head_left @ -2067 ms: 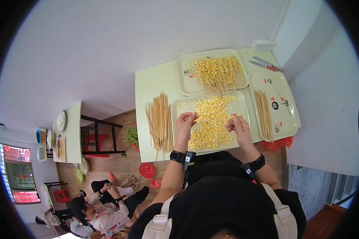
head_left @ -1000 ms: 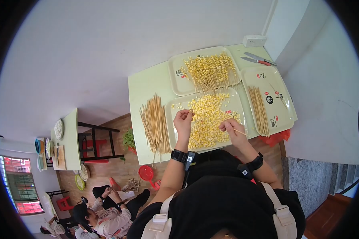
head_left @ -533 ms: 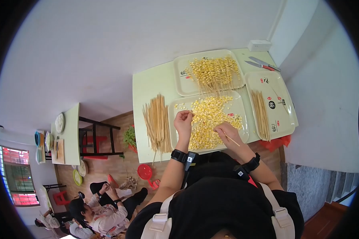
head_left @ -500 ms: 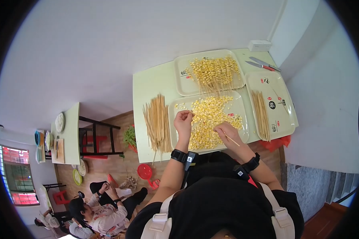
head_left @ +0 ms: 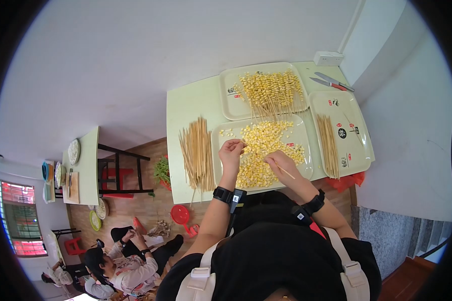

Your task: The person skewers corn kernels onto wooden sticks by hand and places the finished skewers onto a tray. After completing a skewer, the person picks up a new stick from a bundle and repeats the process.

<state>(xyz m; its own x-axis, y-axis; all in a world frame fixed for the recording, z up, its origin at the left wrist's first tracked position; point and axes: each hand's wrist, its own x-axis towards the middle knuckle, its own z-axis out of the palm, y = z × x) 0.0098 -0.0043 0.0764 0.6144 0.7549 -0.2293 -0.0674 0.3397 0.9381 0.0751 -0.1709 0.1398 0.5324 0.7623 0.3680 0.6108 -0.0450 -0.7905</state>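
Observation:
My right hand (head_left: 282, 163) is closed round a thin wooden skewer (head_left: 287, 172), which slants down to the right out of the fingers. To its left, my left hand (head_left: 230, 153) is pinched, and whatever sits between its fingertips is too small to make out. Both hands hover over a cream tray (head_left: 218, 165) strewn with loose yellow corn kernels (head_left: 258, 173). Just left of that tray lies a pile of bare skewers (head_left: 197, 153). Behind it, a second tray (head_left: 229, 108) carries many skewers threaded with yellow kernels (head_left: 271, 90).
On the right, a third tray (head_left: 359, 158) holds a bundle of bare skewers (head_left: 327, 145). Two knives (head_left: 331, 83) lie at the table's back right corner. Seated people (head_left: 130, 268) work at lower left, near a red basin (head_left: 180, 214) and another table (head_left: 88, 185).
My right hand has shifted slightly up and left with the skewer, nearer my left hand. The left hand stays almost in place.

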